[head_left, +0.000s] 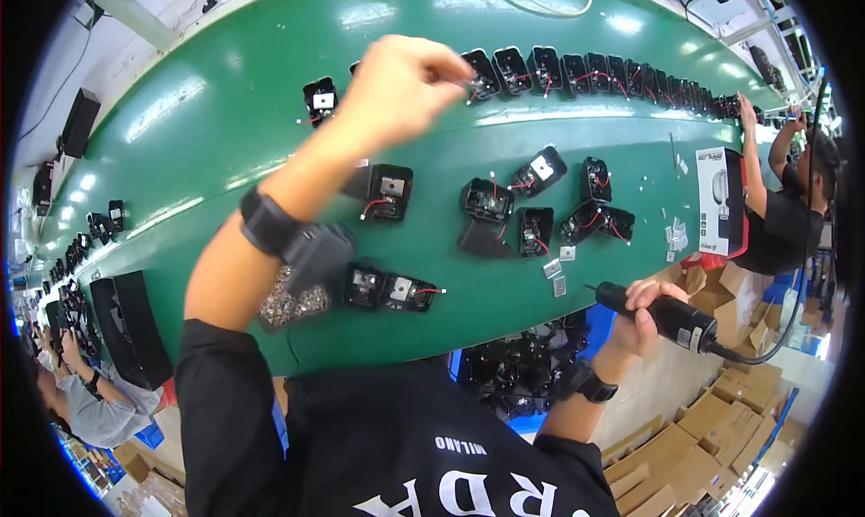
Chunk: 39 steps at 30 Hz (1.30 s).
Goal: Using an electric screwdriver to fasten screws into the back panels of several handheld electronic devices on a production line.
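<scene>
My left hand (pixel 401 89) reaches over the far part of the green bench, thumb and fingers pinched beside a black open plastic housing (pixel 483 74) at the near end of a long row. What sits between the fingertips is too small and blurred to name. My right hand (pixel 644 314) is wrapped round a black corded electric screwdriver (pixel 671 319), held above the bench's near edge with its tip toward the left. Closer to me lie more black housings with red wires, among them one with a metal plate (pixel 391 193) and one tilted housing (pixel 541 170).
A clear bag of small metal parts (pixel 293 299) lies at the near left. Small silvery plates (pixel 559 285) are scattered at right. A blue bin (pixel 523 364) of black parts sits below the edge. A white printed box (pixel 721 202) stands near a co-worker (pixel 793 193); another works at far left.
</scene>
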Motion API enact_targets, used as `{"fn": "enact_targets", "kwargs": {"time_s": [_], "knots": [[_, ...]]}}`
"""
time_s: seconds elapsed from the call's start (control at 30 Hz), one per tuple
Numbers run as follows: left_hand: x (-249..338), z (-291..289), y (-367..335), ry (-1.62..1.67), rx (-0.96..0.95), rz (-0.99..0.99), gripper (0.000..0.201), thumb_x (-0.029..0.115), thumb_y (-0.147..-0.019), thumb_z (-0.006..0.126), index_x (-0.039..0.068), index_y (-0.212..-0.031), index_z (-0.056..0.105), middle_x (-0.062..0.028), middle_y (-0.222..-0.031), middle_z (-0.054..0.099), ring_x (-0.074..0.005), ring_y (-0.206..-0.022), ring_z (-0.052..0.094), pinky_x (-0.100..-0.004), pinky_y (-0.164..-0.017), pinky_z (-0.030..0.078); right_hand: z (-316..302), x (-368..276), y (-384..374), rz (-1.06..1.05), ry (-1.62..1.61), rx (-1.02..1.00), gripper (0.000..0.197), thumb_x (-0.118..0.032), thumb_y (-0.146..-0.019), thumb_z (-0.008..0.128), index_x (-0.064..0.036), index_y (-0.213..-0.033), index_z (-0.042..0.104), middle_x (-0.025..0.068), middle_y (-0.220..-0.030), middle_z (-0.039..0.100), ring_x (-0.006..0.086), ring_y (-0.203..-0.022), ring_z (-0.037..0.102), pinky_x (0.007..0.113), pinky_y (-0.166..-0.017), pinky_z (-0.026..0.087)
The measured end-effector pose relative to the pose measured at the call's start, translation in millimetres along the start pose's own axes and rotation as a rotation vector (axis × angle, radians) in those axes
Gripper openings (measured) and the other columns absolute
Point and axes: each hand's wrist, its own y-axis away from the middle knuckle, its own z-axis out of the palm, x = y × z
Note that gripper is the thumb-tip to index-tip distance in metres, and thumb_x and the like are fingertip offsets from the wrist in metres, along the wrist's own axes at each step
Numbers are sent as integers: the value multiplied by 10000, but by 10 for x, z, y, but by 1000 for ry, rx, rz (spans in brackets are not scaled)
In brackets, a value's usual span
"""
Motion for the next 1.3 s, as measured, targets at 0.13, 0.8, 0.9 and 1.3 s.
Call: {"fn": "enact_targets", "kwargs": {"time_s": [0.13,0.8,0.9,1.3], "knots": [[-428,-314,-119,14,-47,-309,188,39,-811,753,-22,-988,737,-64,-868,734,-99,-760,654,-252,-728,538,32,-16,17,10,-11,17,473,-95,-779,708,-28,-1201,506,66,-778,547,177,-662,521,300,-639,426],[-801,177,-268,-502,136,-174,336,146,-720,807,89,-1036,706,-78,-925,715,-221,-881,675,-336,-790,533,-23,24,79,0,69,31,435,-123,-771,704,-21,-1158,532,47,-742,538,164,-651,514,293,-649,424],[-796,153,-353,-564,116,-172,442,103,-697,746,116,-1131,663,-119,-1081,635,-289,-1011,623,-390,-868,518,-19,24,89,3,52,27,448,-118,-772,702,-18,-1172,527,54,-752,541,167,-658,516,294,-648,423],[773,1099,376,-473,-846,352,192,71,-746,639,91,-919,722,-133,-868,658,-317,-917,642,-401,-802,531,23,79,199,51,25,92,478,-135,-752,670,-27,-1192,518,60,-788,542,175,-669,520,338,-691,432]]}}
